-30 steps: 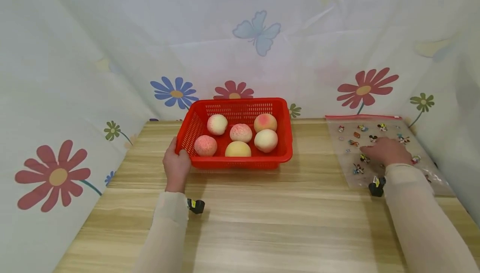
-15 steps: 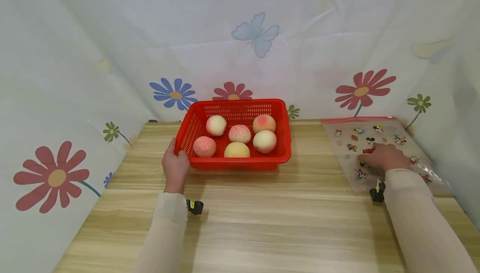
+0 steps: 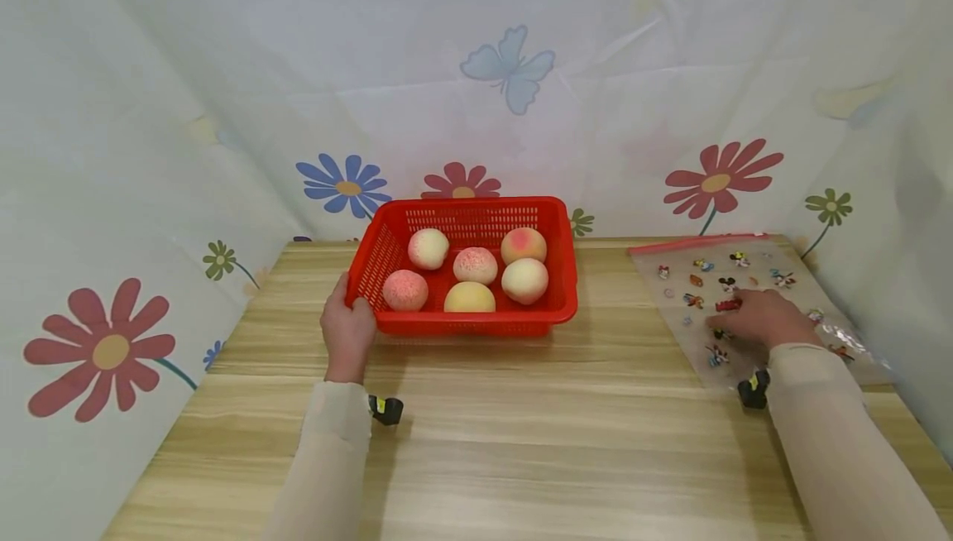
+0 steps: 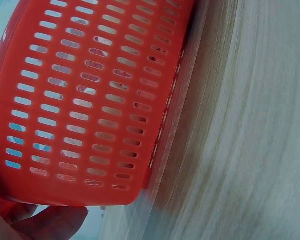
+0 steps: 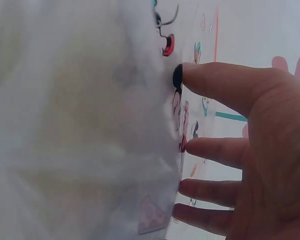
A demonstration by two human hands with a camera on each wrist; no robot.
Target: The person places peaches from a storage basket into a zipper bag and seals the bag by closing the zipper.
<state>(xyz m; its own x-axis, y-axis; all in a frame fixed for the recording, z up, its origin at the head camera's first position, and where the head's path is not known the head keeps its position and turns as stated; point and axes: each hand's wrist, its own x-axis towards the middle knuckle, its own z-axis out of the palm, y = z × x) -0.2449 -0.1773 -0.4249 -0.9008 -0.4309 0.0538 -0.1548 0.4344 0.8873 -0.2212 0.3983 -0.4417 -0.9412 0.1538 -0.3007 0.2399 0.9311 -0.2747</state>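
Note:
My left hand (image 3: 348, 330) grips the left end of a red plastic basket (image 3: 462, 319), its thumb at the front corner of the rim. In the left wrist view the basket's slotted side wall (image 4: 85, 100) fills much of the frame, with fingers (image 4: 52, 220) at its rim. Inside lie several peaches (image 3: 475, 265), pink, cream and yellow. At the right, my right hand (image 3: 767, 318) rests on a clear zip bag (image 3: 681, 342) printed with small cartoon figures. The right wrist view shows its fingers spread and fairly straight, fingertips against the plastic (image 5: 90, 125).
A wood-grain table (image 3: 551, 442) lies under both hands. Behind it hangs a white curtain (image 3: 596, 136) with printed flowers and a butterfly, and it also borders the left and right sides. The bag's pink zip edge (image 3: 700, 243) lies near the back curtain.
The bag has slid a little to the left and turned slightly under my right hand, which stays pressed on it. The left hand, basket and peaches stay in place.

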